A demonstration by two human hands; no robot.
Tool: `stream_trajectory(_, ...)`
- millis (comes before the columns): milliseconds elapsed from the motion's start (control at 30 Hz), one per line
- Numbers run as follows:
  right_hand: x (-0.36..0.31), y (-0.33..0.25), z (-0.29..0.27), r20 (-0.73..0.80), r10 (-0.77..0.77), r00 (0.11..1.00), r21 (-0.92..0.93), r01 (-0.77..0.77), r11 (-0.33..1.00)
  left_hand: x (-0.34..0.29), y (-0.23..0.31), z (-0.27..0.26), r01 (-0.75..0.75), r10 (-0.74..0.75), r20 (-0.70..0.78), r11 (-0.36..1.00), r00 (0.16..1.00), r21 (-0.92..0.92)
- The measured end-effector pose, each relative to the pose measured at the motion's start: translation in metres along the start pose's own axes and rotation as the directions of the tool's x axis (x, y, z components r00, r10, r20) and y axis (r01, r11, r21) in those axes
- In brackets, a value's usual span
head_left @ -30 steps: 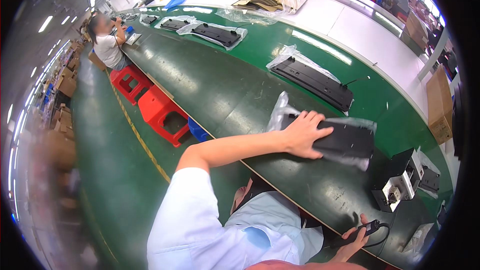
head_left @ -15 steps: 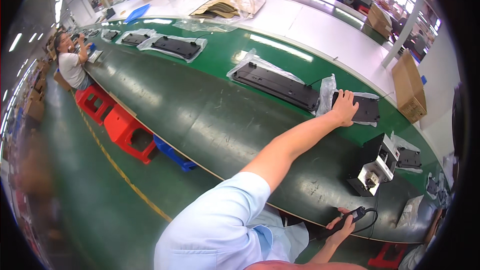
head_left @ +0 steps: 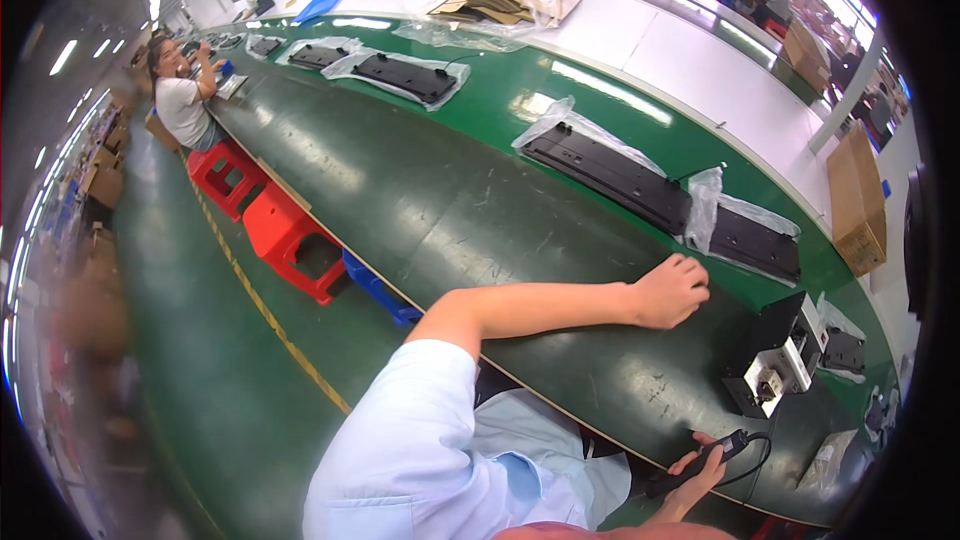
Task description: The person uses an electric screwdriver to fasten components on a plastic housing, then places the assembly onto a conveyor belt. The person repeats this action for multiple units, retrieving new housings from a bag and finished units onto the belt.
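Observation:
Over the dark bench point(head_left: 420, 175), my left hand point(head_left: 672, 292) is held with its fingers curled in; whatever they may hold is hidden. Just beyond it, clear of the fingers, lies a flat black panel point(head_left: 750, 242) with a plastic wrap sleeve point(head_left: 703, 205) at its left end. A longer black panel point(head_left: 610, 172) adjoins it on the left. At the bench's near edge my right hand point(head_left: 700, 470) is wrapped round a black corded electric screwdriver point(head_left: 728, 445). Its cable loops to the right.
A black-and-silver machine point(head_left: 775, 360) stands at right on the bench. More wrapped black panels point(head_left: 405, 78) lie along the green strip. A carton point(head_left: 857, 202) is at the far right. Red stools point(head_left: 285, 235) line the near side, where a co-worker point(head_left: 185, 100) sits far left.
My left hand has left the right-hand black panel and come back toward me, its fingers now curled. My right hand keeps the screwdriver. The whole view has shifted slightly.

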State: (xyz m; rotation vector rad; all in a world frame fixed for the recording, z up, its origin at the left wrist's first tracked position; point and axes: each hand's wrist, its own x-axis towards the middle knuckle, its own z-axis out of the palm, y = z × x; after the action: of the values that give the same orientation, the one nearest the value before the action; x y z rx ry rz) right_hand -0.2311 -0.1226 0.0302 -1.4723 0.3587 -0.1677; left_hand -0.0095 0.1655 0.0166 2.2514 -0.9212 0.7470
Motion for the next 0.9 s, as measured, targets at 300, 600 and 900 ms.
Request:
stream_trajectory(300,0.008,-0.011,0.016,0.025,0.094,0.995,-0.079,-0.091,0.993,-0.049,0.014,-0.018,-0.104,0.114,0.061,0.984,0.992,-0.144)
stream_trajectory(600,0.014,-0.002,0.02,-0.063,0.064,0.996,-0.157,-0.073,0.985,-0.051,0.011,-0.021,-0.156,0.166,0.036,0.967,0.985,-0.201)
stream_trajectory(900,0.004,-0.013,0.038,-0.064,0.078,0.995,-0.19,-0.089,0.978,-0.056,0.006,-0.029,-0.127,0.142,0.038,0.955,0.989,-0.269)
